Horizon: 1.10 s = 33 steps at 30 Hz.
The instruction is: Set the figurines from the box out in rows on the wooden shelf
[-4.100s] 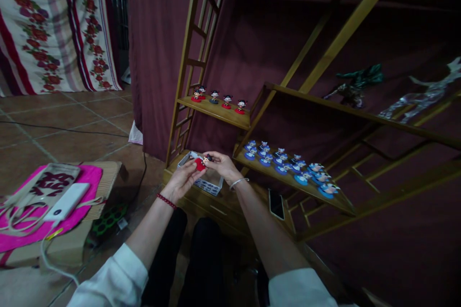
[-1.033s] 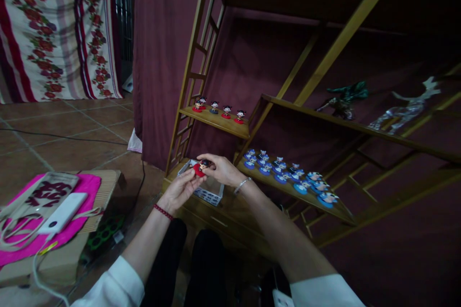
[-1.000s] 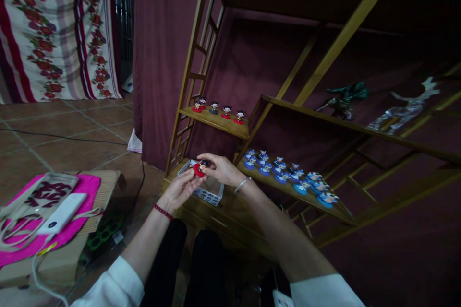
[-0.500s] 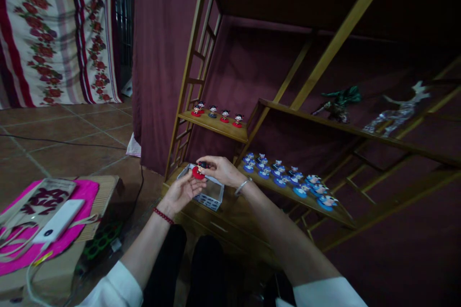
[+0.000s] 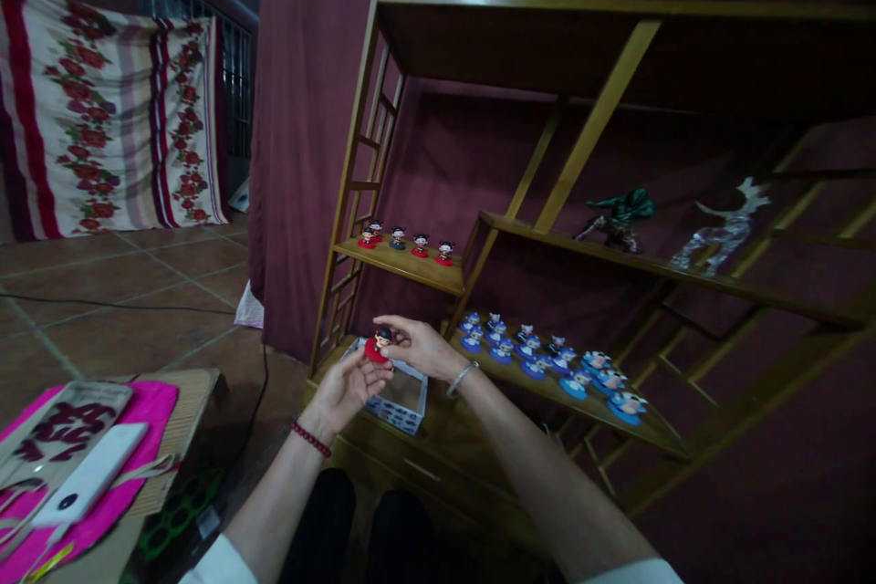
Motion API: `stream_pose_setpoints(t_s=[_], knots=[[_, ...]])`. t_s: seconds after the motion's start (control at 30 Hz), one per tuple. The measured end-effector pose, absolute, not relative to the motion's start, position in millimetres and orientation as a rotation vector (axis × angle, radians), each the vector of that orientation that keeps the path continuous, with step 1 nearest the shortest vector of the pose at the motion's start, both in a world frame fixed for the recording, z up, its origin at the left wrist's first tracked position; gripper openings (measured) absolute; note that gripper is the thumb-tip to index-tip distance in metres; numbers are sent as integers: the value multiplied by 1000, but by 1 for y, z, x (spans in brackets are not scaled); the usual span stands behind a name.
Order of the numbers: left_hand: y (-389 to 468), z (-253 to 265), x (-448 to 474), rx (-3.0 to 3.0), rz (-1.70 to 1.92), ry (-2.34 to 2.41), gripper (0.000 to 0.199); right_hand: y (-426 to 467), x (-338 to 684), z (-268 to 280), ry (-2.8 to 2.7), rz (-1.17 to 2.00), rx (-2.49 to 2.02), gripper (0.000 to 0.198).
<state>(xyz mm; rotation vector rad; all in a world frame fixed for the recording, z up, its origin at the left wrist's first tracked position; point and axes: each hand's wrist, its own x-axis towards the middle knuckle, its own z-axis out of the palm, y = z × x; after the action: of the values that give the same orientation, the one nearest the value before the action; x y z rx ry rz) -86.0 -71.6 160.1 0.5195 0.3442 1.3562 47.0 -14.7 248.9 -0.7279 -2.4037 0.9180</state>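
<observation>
A small doll figurine (image 5: 379,346) with black hair and a red base is held between both hands, above an open box. My left hand (image 5: 348,388) supports the red base from below, its thumb and fingers against it. From the right, my right hand (image 5: 412,344) grips the figurine's head and side with thumb and fingers. Under the hands, the patterned box (image 5: 401,418) rests on the lower wooden ledge; its inside is partly hidden by my hands. Similar red-based figurines (image 5: 420,245) stand on the small upper shelf (image 5: 403,266) just beyond.
Several blue-based figurines (image 5: 536,367) line a lower right shelf. Above them sit a green and brown statuette (image 5: 621,217) and a clear deer ornament (image 5: 718,231). At left, a white power bank (image 5: 91,476) lies on a pink cloth (image 5: 161,406) over a cardboard box (image 5: 198,383).
The figurine has been turned more upright, its face now toward me. My view has tilted upward, so the shelves sit lower in the picture and more of the upper shelf shows.
</observation>
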Motion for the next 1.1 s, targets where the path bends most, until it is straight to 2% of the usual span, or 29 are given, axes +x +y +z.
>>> stream_pose_setpoints(t_s=[0.4,0.63,1.1], knots=[[-64,178,-94,486,1375,231,23,-1,41,242,-2227,1076,-732,63],[-61,177,-96,496,1373,214,22,-5,33,247,-2174,1144,-732,52],[-55,174,-93,450,1374,272,20,-4,27,243,-2087,1235,-694,42]])
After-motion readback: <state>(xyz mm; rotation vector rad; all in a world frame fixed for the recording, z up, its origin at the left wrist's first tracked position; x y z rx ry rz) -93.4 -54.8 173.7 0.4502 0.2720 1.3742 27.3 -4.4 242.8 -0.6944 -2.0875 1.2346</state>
